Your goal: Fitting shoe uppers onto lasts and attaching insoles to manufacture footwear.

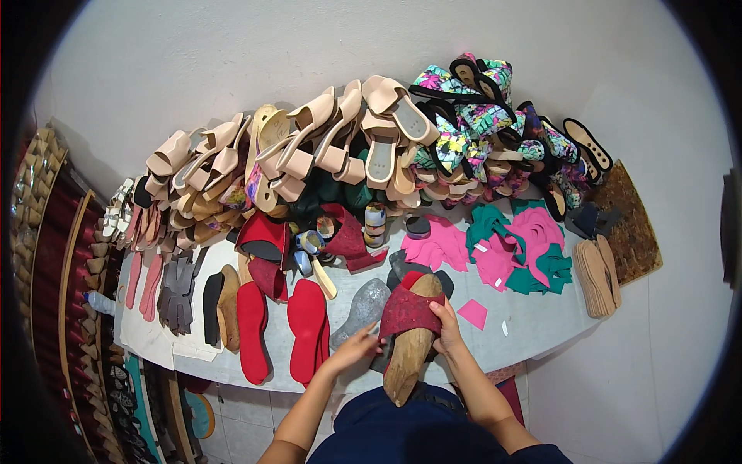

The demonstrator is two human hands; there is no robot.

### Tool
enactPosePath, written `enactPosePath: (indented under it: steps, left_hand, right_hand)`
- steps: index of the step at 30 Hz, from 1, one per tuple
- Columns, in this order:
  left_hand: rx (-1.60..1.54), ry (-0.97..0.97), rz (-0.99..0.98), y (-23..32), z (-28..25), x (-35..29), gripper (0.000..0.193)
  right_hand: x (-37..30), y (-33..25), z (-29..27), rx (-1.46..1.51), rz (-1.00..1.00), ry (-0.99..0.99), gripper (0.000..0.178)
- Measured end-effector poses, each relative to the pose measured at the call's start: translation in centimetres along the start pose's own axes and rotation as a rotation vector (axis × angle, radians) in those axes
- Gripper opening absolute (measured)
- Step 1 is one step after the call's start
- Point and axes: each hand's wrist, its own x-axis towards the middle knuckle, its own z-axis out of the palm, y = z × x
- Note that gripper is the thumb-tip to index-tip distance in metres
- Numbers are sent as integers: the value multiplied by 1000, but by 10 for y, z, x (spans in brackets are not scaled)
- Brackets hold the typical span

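Observation:
A wooden shoe last [410, 363] with a dark red sparkly upper [407, 312] wrapped round it is held in front of my body, its narrow end toward me. My right hand [447, 329] grips the last and upper from the right, thumb on the red material. Left of the upper is my left hand [355, 348], its fingers stretched toward the upper's edge and slightly apart. Nothing shows in that hand. A grey sole-shaped piece [360, 313] lies just beyond it on the table. Black pieces [410, 269] lie partly hidden behind the last.
Red insoles [308, 325] lie left of my hands. Pink [437, 243] and green cut pieces [488, 228] are spread to the right, near stacked tan insoles [597, 274]. Beige sandals [313, 127] and flower-patterned sandals [483, 116] are piled along the wall. Shelves of lasts [85, 309] stand far left.

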Motion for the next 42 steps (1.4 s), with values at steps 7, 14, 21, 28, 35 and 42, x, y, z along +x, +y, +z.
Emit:
enactPosePath:
  steps: [7,14,21,28,35,42]
  left_hand:
    - [-352,28,233,90,9,16,50]
    - [-459,-100,257,100,37,28,47]
    - [-503,-68,224,92,38,30,47]
    - [-689,238,282,53,47,35,54]
    - [-459,150,-143,-11,68,-19,64]
    - [-75,255,-80,-42,68,-4,64]
  right_hand:
    - [0,-4,22,-50,-7,-79,45]
    - [10,20,5,-309,-251,-164,47]
    - [14,29,2,-429,-328,-112,38]
    - [27,37,1,-126,-101,-41,36]
    - [24,41,-20,-58,-75,123,37]
    - [31,52,-21,-106,-144,189,36]
